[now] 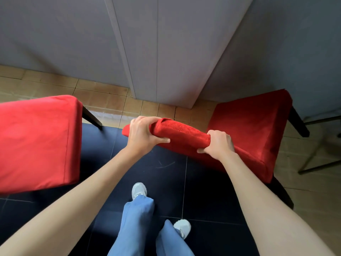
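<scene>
One spare chair (36, 141) stands left of held chair (251, 130), seemingly apart

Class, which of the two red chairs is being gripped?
The right chair: left hand and right hand grip its backrest; the left chair stands untouched.

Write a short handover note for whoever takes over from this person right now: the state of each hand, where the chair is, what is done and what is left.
Left hand: grips the top of the backrest near its left end.
Right hand: grips the same backrest near its right end.
Red chair: in front and to the right, with its seat pointing away towards the grey wall. Whether its legs are off the floor cannot be told.
Second red chair: on the left, untouched.
Done: both hands have a firm hold.
Left: probably moving or turning the chair; the frame shows no target spot.
</scene>
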`<state>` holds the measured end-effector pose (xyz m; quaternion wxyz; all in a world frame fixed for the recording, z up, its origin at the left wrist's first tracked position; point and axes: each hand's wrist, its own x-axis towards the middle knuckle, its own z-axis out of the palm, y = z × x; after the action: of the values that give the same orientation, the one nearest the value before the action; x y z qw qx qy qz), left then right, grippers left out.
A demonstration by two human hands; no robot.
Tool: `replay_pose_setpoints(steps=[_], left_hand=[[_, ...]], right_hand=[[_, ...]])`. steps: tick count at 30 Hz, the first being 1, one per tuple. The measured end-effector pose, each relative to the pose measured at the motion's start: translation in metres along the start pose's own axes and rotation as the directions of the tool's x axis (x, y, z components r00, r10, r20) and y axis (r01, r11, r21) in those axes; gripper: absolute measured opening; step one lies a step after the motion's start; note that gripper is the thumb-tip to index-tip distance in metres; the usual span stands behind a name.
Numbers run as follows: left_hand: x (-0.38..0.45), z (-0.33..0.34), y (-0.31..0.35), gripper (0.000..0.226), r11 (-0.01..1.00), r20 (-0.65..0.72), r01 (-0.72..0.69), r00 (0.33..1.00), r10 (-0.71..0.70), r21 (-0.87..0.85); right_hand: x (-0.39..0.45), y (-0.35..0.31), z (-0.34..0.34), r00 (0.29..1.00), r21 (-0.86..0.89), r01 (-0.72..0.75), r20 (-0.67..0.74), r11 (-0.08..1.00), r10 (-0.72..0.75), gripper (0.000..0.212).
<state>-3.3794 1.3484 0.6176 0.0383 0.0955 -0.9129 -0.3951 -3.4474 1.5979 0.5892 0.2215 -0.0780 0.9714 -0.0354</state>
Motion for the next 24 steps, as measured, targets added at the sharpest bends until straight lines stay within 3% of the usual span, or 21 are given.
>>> replay_pose_setpoints(steps=[18,24], left_hand=[[-0.057,0.035,0.114,0.06,0.984,-0.069,-0.175,0.982,0.176,0.023],[-0.09,0.046,0.155,0.059,0.984,-0.066,-0.179,0.982,0.179,0.015]], right_hand=[[-0.083,0.093,-0.037,0.995,0.18,-0.076,-0.051,0.981,0.087,0.049],[-0.113,0.124,-0.035,0.995,0.183,-0.062,-0.067,0.981,0.075,0.059]])
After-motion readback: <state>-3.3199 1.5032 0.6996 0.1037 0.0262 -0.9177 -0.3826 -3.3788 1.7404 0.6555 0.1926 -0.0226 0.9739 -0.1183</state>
